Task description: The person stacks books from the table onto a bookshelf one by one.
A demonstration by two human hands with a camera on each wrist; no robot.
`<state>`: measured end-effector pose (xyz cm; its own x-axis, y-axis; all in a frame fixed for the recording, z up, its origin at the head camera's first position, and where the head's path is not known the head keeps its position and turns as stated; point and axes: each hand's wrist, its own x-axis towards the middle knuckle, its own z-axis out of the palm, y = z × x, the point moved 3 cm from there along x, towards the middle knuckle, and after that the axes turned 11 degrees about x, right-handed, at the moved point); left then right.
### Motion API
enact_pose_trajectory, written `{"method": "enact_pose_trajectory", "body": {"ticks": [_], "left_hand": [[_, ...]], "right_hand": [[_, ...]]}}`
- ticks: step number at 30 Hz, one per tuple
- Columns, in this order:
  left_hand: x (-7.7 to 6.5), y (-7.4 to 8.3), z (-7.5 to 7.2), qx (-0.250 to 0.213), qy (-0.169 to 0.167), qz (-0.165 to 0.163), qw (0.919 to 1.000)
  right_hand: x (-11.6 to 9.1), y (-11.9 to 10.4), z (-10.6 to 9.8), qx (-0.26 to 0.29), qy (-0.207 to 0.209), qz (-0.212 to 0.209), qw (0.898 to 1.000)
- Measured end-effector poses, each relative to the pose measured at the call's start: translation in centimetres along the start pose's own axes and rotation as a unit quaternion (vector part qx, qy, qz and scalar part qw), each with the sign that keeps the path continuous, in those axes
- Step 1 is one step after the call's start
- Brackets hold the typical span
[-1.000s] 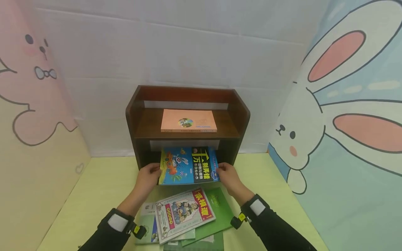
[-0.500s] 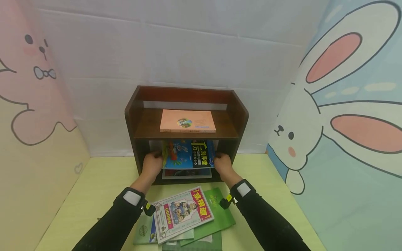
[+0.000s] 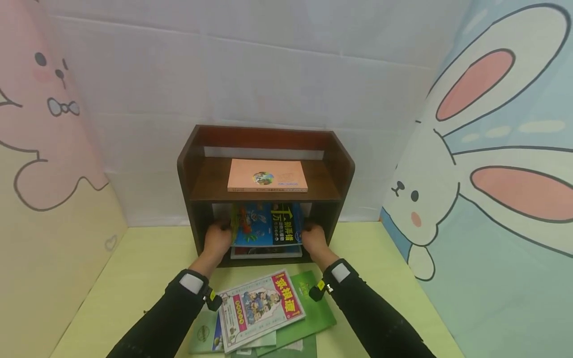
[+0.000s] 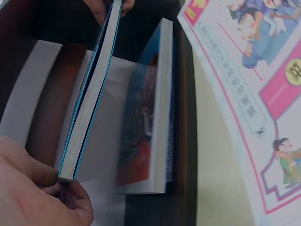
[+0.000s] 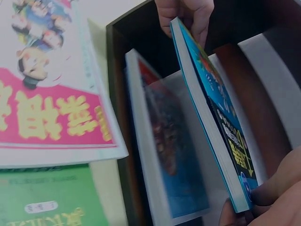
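A blue book (image 3: 257, 226) with a black title panel lies flat between my hands inside the lower compartment of a dark brown bookshelf (image 3: 264, 195). My left hand (image 3: 218, 239) pinches its left end, thumb above and fingers below, as the left wrist view shows. At the right end, my right hand (image 3: 315, 239) pinches it the same way. Below it, another book (image 3: 267, 252) with a dark red and blue cover lies on the shelf floor. Both wrist views show a gap between the held book and this lower one.
A peach-coloured book (image 3: 267, 175) lies on the upper shelf. In front of the bookshelf, a white and pink comic book (image 3: 261, 309) overlaps a green book (image 3: 313, 303) and other books on the pale yellow table (image 3: 112, 278). Shelf side walls stand close outside both hands.
Both hands carried the blue book forward from the shelf front into the lower compartment, bringing the book underneath into view. Over the last half second it has sunk slightly towards that book.
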<state>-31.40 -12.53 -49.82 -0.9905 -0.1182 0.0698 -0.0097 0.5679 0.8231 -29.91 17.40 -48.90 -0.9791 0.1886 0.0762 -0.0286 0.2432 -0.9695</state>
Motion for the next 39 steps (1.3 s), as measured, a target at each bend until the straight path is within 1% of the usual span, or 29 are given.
{"method": "enact_pose_trajectory", "body": {"ticks": [4, 7, 11, 14, 17, 19, 21, 26, 28, 33, 39], "left_hand": [[-0.1, -0.9, 0.7, 0.011, -0.002, 0.009, 0.9999], [-0.3, -1.3, 1.1, 0.020, -0.003, 0.017, 0.9996], [-0.3, -1.9, 1.6, 0.026, -0.008, 0.012, 0.9996], [-0.1, -2.3, 1.9, 0.027, -0.013, 0.002, 0.9996], [0.1, -2.5, 2.1, 0.025, -0.013, -0.001, 0.9996], [0.0, -2.6, 2.1, 0.030, -0.011, 0.003, 0.9995], [0.0, -2.7, 2.1, 0.040, -0.006, 0.014, 0.9991], [0.2, -3.3, 2.6, 0.058, -0.003, 0.025, 0.9980], [0.5, -3.8, 3.0, 0.058, -0.007, 0.019, 0.9981], [1.0, -4.7, 3.7, 0.065, -0.017, 0.008, 0.9977], [1.2, -4.8, 3.9, 0.068, -0.021, 0.006, 0.9975]], "right_hand": [[-0.1, 1.7, 0.4, -0.036, 0.001, -0.002, 0.999], [-0.1, 2.7, 0.7, -0.039, -0.003, 0.007, 0.999], [0.0, 3.5, 0.9, -0.035, -0.005, 0.018, 0.999], [0.2, 3.8, 1.0, -0.044, -0.005, 0.017, 0.999], [0.3, 4.2, 1.1, -0.060, -0.002, 0.012, 0.998], [0.3, 4.4, 1.3, -0.065, 0.001, 0.010, 0.998], [0.4, 4.7, 1.5, -0.075, 0.006, 0.002, 0.997], [0.5, 4.9, 1.8, -0.107, 0.009, -0.032, 0.994], [0.5, 5.0, 1.9, -0.116, 0.007, -0.041, 0.992], [0.5, 5.1, 1.9, -0.123, 0.004, -0.041, 0.992], [0.6, 5.1, 1.9, -0.137, 0.000, -0.045, 0.989]]}}
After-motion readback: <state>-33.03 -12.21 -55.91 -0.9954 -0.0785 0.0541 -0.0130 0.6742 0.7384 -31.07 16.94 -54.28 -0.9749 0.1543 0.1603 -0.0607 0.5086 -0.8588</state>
